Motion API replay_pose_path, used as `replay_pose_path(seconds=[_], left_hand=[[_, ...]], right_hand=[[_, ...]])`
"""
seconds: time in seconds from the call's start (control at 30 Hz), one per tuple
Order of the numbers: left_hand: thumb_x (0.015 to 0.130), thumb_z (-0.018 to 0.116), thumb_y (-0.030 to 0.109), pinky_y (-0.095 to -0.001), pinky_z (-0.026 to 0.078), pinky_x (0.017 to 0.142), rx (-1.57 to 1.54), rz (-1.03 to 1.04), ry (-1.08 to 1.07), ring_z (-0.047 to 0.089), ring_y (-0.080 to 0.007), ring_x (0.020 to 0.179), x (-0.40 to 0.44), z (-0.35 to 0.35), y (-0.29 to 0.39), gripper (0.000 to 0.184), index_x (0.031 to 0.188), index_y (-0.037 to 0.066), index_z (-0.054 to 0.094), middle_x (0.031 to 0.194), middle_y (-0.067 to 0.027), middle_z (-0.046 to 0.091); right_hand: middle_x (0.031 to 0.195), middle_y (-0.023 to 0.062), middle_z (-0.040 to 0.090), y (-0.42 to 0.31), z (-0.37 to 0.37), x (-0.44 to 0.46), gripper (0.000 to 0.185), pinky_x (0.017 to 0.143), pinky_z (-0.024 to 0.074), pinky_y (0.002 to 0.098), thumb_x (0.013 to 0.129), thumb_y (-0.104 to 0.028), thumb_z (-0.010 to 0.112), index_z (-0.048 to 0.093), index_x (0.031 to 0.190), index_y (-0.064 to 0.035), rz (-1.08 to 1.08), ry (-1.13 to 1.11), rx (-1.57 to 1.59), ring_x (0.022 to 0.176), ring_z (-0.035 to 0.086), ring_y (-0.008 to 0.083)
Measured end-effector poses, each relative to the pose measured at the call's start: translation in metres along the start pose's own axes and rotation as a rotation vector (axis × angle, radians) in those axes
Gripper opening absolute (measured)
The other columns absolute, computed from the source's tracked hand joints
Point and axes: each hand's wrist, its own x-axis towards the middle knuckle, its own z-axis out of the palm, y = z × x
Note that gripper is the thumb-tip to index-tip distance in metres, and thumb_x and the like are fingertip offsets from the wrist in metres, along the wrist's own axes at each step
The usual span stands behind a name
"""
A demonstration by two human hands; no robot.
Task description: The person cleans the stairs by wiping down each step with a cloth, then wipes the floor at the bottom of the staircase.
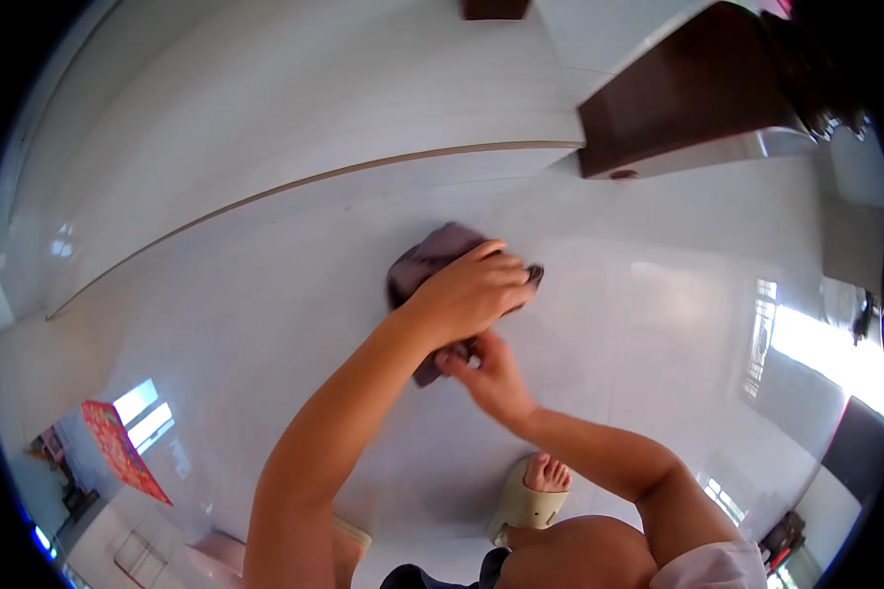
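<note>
A dark purple-grey cloth (438,250) is bunched above the glossy pale floor in the middle of the head view; I cannot tell whether it touches the tiles. My left hand (473,293) lies across its upper part, fingers curled over the fabric. Just below, my right hand (491,378) grips the lower end of the cloth between thumb and fingers. The two hands are close together, and the left one hides part of the cloth. Slight blur covers the fingertips.
A raised pale step (363,108) with a brown edge line runs beyond the cloth. A dark wooden post (683,93) stands at the upper right. My slippered foot (532,501) is below. A red patterned sheet (123,447) shows at lower left.
</note>
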Motion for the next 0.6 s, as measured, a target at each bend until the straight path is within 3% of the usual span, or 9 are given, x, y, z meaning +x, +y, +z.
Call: replay_pose_path(seconds=[0.07,0.17,0.2,0.23,0.3,0.37,0.47,0.57,0.6], left_hand=[[0.083,0.06,0.007,-0.043,0.039,0.102,0.116,-0.088,0.207,0.057,-0.0286,0.108,-0.014,-0.014,0.034,0.022,0.103,0.005,0.067,0.114,-0.0092,0.06],[0.082,0.065,0.007,-0.0451,0.037,0.105,0.196,-0.407,0.489,0.052,-0.0344,0.119,-0.066,-0.014,0.057,0.036,0.118,0.007,0.066,0.129,-0.0146,0.055],[0.082,0.066,0.01,-0.0461,0.037,0.105,0.126,-0.588,0.558,0.05,-0.0359,0.122,-0.084,-0.009,0.068,0.039,0.121,0.007,0.064,0.132,-0.0168,0.053],[0.081,0.068,0.013,-0.0471,0.037,0.105,0.052,-0.77,0.625,0.047,-0.0374,0.125,-0.099,-0.003,0.078,0.043,0.123,0.007,0.062,0.135,-0.019,0.051],[0.075,0.078,0.031,-0.048,0.038,0.104,0.16,-0.772,0.448,0.042,-0.0412,0.128,-0.115,0.023,0.082,0.083,0.144,0.006,0.041,0.141,-0.0222,0.041],[0.072,0.082,0.029,-0.0481,0.039,0.103,0.213,-0.812,0.348,0.041,-0.0418,0.129,-0.108,0.035,0.093,0.097,0.151,0.008,0.028,0.141,-0.0225,0.04],[0.075,0.078,0.014,-0.0461,0.04,0.101,0.057,-0.932,0.432,0.042,-0.0395,0.126,-0.096,0.027,0.093,0.1,0.155,0.01,0.017,0.14,-0.0235,0.039],[0.075,0.069,-0.002,-0.0424,0.042,0.098,-0.252,-1.062,0.608,0.046,-0.035,0.12,-0.102,0.028,0.082,0.094,0.154,0.012,0.02,0.132,-0.0214,0.045],[0.07,0.06,-0.011,-0.0331,0.046,0.093,-0.279,-1.104,0.601,0.054,-0.025,0.113,-0.099,0.02,0.078,0.086,0.15,0.008,0.033,0.124,-0.0146,0.052]], right_hand=[[0.109,0.0109,0.063,0.013,0.001,-0.023,0.041,0.08,0.0521,0.0356,0.089,-0.014,0.069,0.049,0.121,0.0006,-0.037,-0.047,0.089,0.096,0.062,0.0183],[0.117,0.0149,0.06,-0.038,-0.025,-0.039,0.042,0.077,0.0559,0.0395,0.089,-0.017,0.069,0.049,0.125,-0.006,0.02,-0.296,-0.183,0.102,0.065,0.0249],[0.116,0.0138,0.061,-0.036,-0.041,-0.036,0.039,0.071,0.0575,0.0405,0.087,-0.015,0.07,0.052,0.122,-0.0111,-0.133,-0.316,-0.458,0.1,0.066,0.0304],[0.115,0.0104,0.062,-0.038,-0.058,-0.032,0.037,0.071,0.0567,0.0389,0.083,-0.014,0.071,0.055,0.117,-0.0108,-0.402,-0.221,-0.832,0.093,0.066,0.0316],[0.113,0.0058,0.063,-0.042,-0.085,-0.011,0.033,0.073,0.0558,0.0386,0.081,-0.016,0.072,0.058,0.11,-0.0109,-0.474,-0.013,-0.869,0.088,0.066,0.0299],[0.117,0.0081,0.061,-0.059,-0.091,0.008,0.038,0.078,0.0545,0.0403,0.083,-0.021,0.072,0.058,0.117,-0.0144,-0.564,0.143,-0.884,0.092,0.064,0.0309],[0.122,0.0115,0.057,-0.069,-0.053,0.034,0.054,0.084,0.0531,0.0415,0.08,-0.029,0.075,0.056,0.128,-0.0163,-0.738,0.178,-0.889,0.098,0.061,0.0326],[0.137,0.0165,0.047,-0.057,-0.033,0.045,0.078,0.092,0.0504,0.0442,0.074,-0.032,0.081,0.045,0.141,-0.0155,-0.522,0.076,-1.102,0.106,0.058,0.0371],[0.136,0.0177,0.05,-0.058,-0.035,0.05,0.086,0.096,0.0484,0.0415,0.071,-0.035,0.083,0.043,0.144,-0.0124,-0.45,0.021,-1.035,0.111,0.058,0.0358]])
